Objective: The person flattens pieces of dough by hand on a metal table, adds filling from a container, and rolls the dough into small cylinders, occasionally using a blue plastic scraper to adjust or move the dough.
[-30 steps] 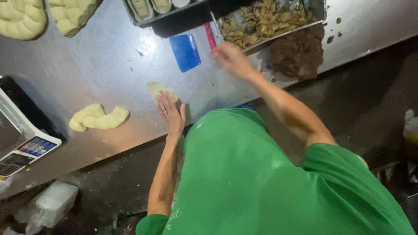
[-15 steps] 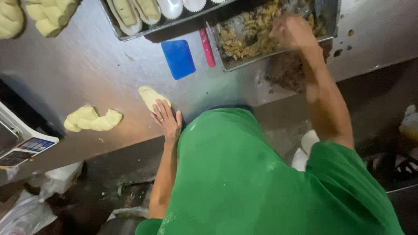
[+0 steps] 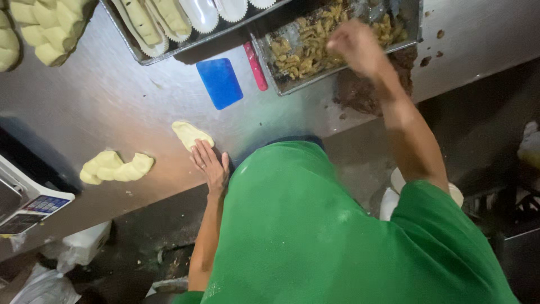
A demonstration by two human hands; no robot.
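I read the left hand (image 3: pixel 211 164) as flat and spread, fingertips resting on the flattened dough piece (image 3: pixel 191 134) near the counter's front edge, which pins the soft oval in place. The right hand (image 3: pixel 354 48) hangs bunched over the metal pan (image 3: pixel 281 87) of chunky yellow-brown filling (image 3: pixel 306 50) at the counter's back edge; I cannot tell whether it holds a pinch (the fist is blurred). A blue plastic scraper (image 3: pixel 220 83) lies flat mid-counter. A lumpy dough strip (image 3: pixel 115 167) waits toward the left front edge.
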